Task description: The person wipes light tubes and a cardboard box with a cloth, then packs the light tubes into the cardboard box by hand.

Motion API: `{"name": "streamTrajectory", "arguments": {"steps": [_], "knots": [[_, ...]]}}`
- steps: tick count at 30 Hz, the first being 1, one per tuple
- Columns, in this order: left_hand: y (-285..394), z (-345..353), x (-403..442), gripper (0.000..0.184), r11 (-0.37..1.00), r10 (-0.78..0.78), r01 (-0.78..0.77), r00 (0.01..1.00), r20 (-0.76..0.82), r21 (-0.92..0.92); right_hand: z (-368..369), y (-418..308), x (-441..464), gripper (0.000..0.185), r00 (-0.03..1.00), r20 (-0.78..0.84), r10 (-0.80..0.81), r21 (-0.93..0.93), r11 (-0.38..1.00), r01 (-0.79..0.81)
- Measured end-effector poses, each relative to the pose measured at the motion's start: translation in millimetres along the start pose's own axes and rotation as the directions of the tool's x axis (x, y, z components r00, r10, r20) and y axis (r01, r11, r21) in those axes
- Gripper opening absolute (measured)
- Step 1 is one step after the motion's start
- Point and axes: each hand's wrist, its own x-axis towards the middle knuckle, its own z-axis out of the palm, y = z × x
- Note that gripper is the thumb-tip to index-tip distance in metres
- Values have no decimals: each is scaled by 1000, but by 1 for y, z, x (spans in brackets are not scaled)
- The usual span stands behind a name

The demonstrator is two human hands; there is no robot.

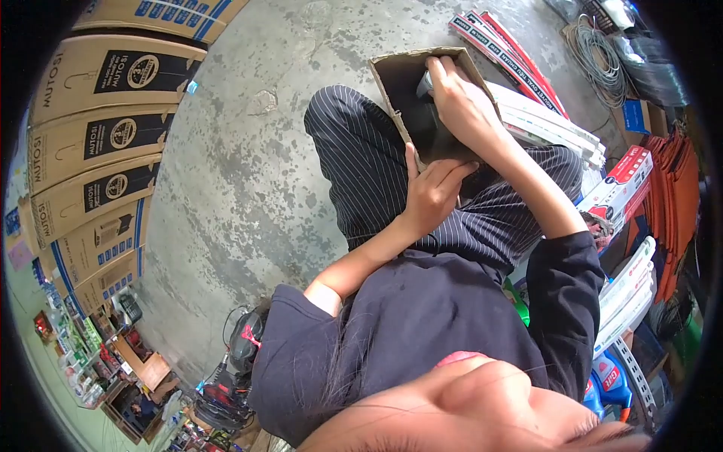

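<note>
An open cardboard box [484, 79] rests over my crossed legs, its mouth facing up toward me. My left hand [435, 194] grips the box's near edge, with the thumb up along its left side and the fingers bent over the rim. Inside the mouth, near the far right wall, is my right hand [463, 102], its fingers bent down. A pale grey, rounded thing [425, 84] shows beside those fingers and seems held by them; its kind is unclear. The dark inside of the box and my right fingertips are partly hidden.
Stacked Mutosi cartons [68, 143] line the left. Long red-and-white boxes [512, 60] and white lengths [553, 124] lie on the worn concrete floor [248, 151] to the right. Beyond are a coiled cable [595, 60] and orange sheets [670, 211]. A fan-like machine [237, 361] stands lower left.
</note>
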Motion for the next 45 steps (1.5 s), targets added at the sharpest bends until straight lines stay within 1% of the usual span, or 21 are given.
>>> {"name": "streamTrajectory", "arguments": {"steps": [3,5,7,9,13,15,16,18,22,24,25,27,28,30,31,33,34,36,40,42,45], "knots": [[0,-2,3,35,1000,-8,8,1000,4,12,0,-4,4,27,999,51,-7,-34,999,9],[0,-3,4,28,999,-44,45,998,-33,23,1,-3,6,27,999,40,-24,-36,999,25],[0,-2,5,28,999,-39,40,999,-34,21,2,-1,7,27,999,32,-41,-37,998,42],[0,-1,6,27,999,-35,35,999,-36,21,0,1,9,27,994,-3,-106,-15,994,106],[3,1,6,27,999,-19,20,1000,-20,35,-3,1,8,26,987,8,-158,-38,987,158],[3,2,6,28,999,-16,16,1000,-1,28,-10,-2,8,26,968,-130,-215,-47,976,211],[3,2,6,28,1000,-12,12,1000,-10,24,-10,-1,7,26,969,-128,-212,-46,977,207],[3,2,6,28,1000,-5,5,1000,-13,17,-8,3,3,26,970,-50,-239,-184,956,227],[1,1,5,29,999,-1,0,1000,5,46,-4,3,1,27,985,-10,-175,-269,949,166],[0,1,2,31,999,-10,9,1000,17,37,-7,2,3,26,982,40,-186,-184,964,190],[-1,0,1,32,999,-6,6,1000,9,40,-9,1,4,26,983,37,-181,-187,965,185],[-2,2,2,32,999,-3,3,1000,4,40,-12,-1,4,35,983,63,-170,-125,976,176],[-3,2,2,33,999,3,-3,1000,0,40,-11,1,4,35,984,65,-168,-124,977,175],[-3,3,2,33,999,1,-1,1000,-2,43,-7,2,4,23,965,-50,-257,-213,947,242],[-3,3,2,33,999,3,-3,1000,0,38,-8,2,4,23,965,-48,-258,-208,947,243],[-4,4,4,34,999,5,-6,1000,3,32,-12,1,4,37,983,82,-167,-137,975,177],[-3,4,4,34,999,9,-10,1000,2,42,-11,2,4,37,983,86,-163,-135,975,174],[-3,5,4,34,999,14,-14,1000,6,48,-7,4,2,35,982,12,-188,-187,964,187],[-4,4,5,33,998,17,-17,1000,-3,59,-13,3,6,35,980,43,-193,-118,973,196],[-4,5,6,33,998,7,-7,1000,2,63,-14,3,5,23,972,-15,-233,-186,956,227],[-5,7,7,32,999,19,-18,1000,-19,51,-11,4,4,22,970,7,-241,-233,943,236]]}}
